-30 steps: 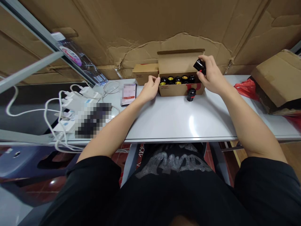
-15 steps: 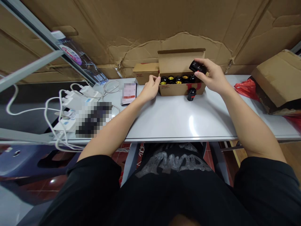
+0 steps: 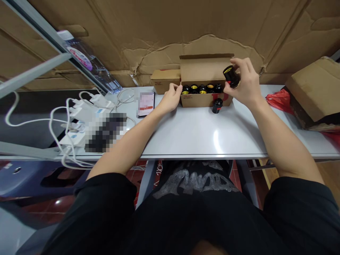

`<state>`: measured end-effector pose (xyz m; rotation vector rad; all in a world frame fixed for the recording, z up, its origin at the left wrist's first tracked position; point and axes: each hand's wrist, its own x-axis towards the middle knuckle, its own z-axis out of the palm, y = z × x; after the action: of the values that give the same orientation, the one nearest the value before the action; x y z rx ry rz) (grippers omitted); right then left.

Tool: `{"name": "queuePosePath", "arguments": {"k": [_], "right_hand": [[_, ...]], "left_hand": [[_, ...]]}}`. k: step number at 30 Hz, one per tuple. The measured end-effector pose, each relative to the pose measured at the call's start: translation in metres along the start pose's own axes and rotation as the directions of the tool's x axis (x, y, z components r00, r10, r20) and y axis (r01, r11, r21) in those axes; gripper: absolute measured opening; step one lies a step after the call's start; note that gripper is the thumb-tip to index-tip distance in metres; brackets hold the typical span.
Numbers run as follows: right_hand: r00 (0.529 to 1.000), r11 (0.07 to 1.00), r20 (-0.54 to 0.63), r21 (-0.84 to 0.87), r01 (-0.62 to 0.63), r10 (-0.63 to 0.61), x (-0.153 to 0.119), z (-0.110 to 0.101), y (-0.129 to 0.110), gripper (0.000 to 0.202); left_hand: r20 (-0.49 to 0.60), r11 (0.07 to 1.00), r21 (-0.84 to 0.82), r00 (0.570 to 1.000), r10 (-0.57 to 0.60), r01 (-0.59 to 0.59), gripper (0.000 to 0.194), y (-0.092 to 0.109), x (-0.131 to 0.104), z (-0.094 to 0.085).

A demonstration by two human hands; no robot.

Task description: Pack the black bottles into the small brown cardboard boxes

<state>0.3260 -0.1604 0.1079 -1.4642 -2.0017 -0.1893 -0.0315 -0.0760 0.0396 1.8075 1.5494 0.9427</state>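
1. while the left hand (image 3: 171, 98) pinches the left edge of the open carton (image 3: 198, 102), the right hand (image 3: 244, 80) grips a black cylinder (image 3: 230, 75) over its right end.
2. another cylinder (image 3: 217, 106) stands before the carton.

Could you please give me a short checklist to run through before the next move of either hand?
1. Right hand gripping the held cylinder: ok, it sits between thumb and fingers.
2. Left hand at the box: ok, fingertips are at its left end.
3. Lid flap open: ok, raised at the back.
4. Room at the box's right end: cannot tell, partly hidden.
5. All cylinders off the table: not ok, a loose cylinder is in front of the box.
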Motion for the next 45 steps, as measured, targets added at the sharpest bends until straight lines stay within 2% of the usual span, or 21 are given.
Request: {"name": "queuePosePath", "arguments": {"k": [6,11,16,19,22,24,30,36,38,45], "right_hand": [[0.998,0.998,0.056,-0.058,-0.012,0.015,0.001,-0.004,-0.009,0.089],[0.989,0.977,0.068,0.16,-0.139,0.13,0.005,-0.006,-0.01,0.088],[0.979,0.986,0.203,0.165,-0.021,-0.013,0.011,-0.001,-0.007,0.123],[0.983,0.951,0.178,0.296,-0.09,0.038,0.011,0.002,-0.008,0.128],[0.982,0.89,0.115,0.418,-0.182,0.147,0.01,0.002,-0.008,0.125],[0.982,0.883,0.109,0.429,-0.189,0.157,0.009,0.001,-0.006,0.124],[0.983,0.935,0.181,0.339,-0.102,0.041,0.008,0.006,0.014,0.11],[0.98,0.952,0.198,0.301,-0.05,-0.011,0.009,0.018,0.033,0.075],[0.976,0.958,0.215,0.283,-0.04,-0.023,0.01,0.02,0.035,0.067],[0.962,0.987,0.268,0.157,0.014,-0.056,0.008,0.017,0.032,0.058]], "left_hand": [[0.013,1.0,0.005,1.0,-0.005,0.005,0.044,0.001,-0.001,-0.001],[0.016,1.0,0.013,1.0,0.007,-0.007,0.043,-0.001,0.0,-0.001],[0.007,1.0,0.009,1.0,0.002,-0.002,0.045,-0.002,0.001,0.0],[0.009,1.0,0.006,1.0,-0.006,0.006,0.047,-0.001,0.001,0.0],[0.004,1.0,0.005,1.0,-0.013,0.013,0.045,0.0,0.0,0.0],[0.001,1.0,0.001,1.0,-0.016,0.016,0.046,0.0,0.0,-0.001],[0.005,1.0,-0.006,1.0,-0.017,0.017,0.05,0.001,-0.001,-0.001],[0.019,1.0,0.004,1.0,-0.025,0.025,0.045,0.006,-0.004,-0.003],[0.024,1.0,0.008,0.999,-0.028,0.027,0.044,0.007,-0.005,-0.003],[0.016,1.0,-0.002,1.0,-0.007,0.007,0.046,0.001,-0.002,-0.001]]}}
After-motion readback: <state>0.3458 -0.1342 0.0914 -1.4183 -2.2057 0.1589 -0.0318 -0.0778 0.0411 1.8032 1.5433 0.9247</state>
